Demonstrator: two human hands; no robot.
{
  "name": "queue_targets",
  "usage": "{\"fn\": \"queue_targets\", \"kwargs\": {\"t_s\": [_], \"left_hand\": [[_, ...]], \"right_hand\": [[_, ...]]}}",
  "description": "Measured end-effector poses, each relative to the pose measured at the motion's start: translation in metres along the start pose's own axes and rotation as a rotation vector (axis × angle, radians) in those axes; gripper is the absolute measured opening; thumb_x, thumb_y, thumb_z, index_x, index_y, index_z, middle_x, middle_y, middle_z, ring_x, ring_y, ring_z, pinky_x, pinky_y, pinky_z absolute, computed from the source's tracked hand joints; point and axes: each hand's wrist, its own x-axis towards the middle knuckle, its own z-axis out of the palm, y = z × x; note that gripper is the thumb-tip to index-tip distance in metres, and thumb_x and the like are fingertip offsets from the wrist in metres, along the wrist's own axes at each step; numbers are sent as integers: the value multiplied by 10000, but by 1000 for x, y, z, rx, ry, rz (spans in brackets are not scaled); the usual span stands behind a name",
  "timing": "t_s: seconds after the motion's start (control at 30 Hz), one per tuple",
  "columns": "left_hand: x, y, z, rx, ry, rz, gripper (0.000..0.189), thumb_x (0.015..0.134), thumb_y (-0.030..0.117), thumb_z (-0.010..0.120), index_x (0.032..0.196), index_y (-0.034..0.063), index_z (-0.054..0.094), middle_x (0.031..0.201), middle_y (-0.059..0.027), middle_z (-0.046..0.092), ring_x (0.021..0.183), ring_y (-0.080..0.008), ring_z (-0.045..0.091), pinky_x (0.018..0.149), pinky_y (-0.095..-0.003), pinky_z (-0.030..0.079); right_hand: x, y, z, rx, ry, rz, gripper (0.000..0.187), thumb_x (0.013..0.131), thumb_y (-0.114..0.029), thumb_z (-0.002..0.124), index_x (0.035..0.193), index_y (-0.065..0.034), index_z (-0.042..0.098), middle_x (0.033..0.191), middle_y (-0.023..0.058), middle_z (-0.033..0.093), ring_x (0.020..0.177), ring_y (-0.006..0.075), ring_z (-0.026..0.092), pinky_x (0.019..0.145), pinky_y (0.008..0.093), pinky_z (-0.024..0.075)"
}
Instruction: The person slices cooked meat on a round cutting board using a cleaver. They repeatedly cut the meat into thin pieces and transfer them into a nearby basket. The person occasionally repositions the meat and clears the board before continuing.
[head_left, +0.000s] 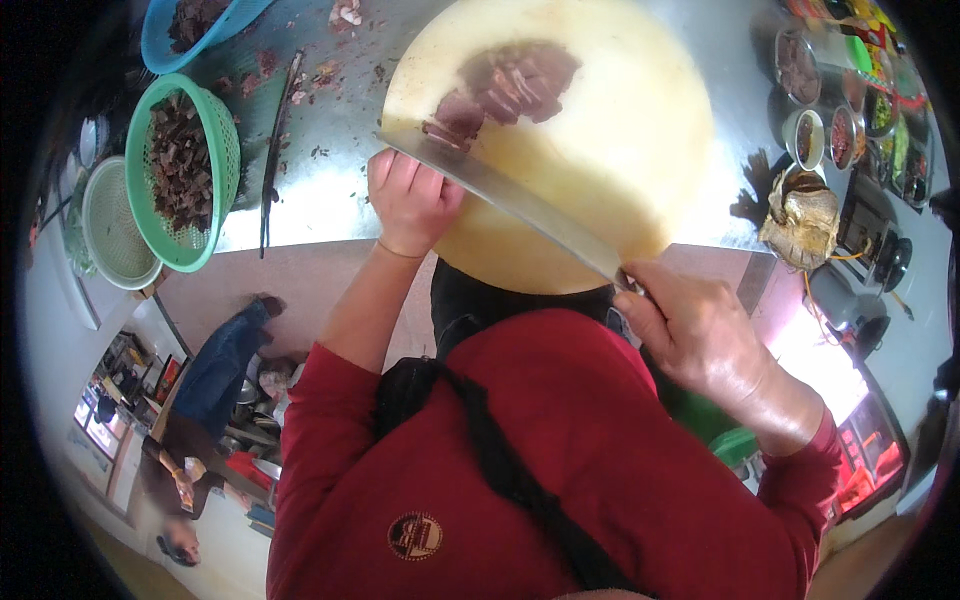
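Note:
My right hand grips the handle of a long, wide-bladed knife at the lower right of a round, pale cutting board. The blade runs up and left across the board. Close behind its far end is my left hand, fingers curled, at the board's left edge; whether it holds a piece beneath the fingers cannot be told. Just beyond the blade lie slices of dark reddish meat, and more overlapping slices spread farther up the board.
Left on the metal counter stand a green plastic basket of dark meat pieces, a white basket, a blue basket and dark chopsticks. Bowls and a brownish bundle are at right. Another person is at lower left.

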Motion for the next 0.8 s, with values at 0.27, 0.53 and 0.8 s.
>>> {"fn": "queue_targets", "kwargs": {"t_s": [0.27, 0.53, 0.8], "left_hand": [[-2, -1, 2, -29, 9, -1, 207, 719, 77, 755, 917, 121, 710, 948, -49, 646, 868, -286, 621, 792, -401, 504], [-2, 0, -1, -17, -6, -28, 194, 728, 83, 749, 916, 121, 715, 938, -50, 644, 840, -285, 605, 780, -409, 491], [-1, 1, -1, -23, 1, -13, 178, 736, 107, 768, 906, 115, 715, 949, -41, 654, 853, -284, 615, 807, -409, 501]], "right_hand": [[135, -18, 69, -35, 26, -30, 366, 1116, -409, 598, 1114, -52, 680, 811, 223, 715, 739, 429, 730, 653, 525, 586], [10, -2, 9, 5, 16, -25, 250, 1091, -271, 660, 1165, -33, 682, 755, 193, 700, 697, 390, 734, 638, 502, 593], [139, -27, 71, -95, 101, -52, 306, 1097, -361, 646, 1095, -57, 685, 773, 213, 707, 697, 436, 715, 640, 523, 576]]}}
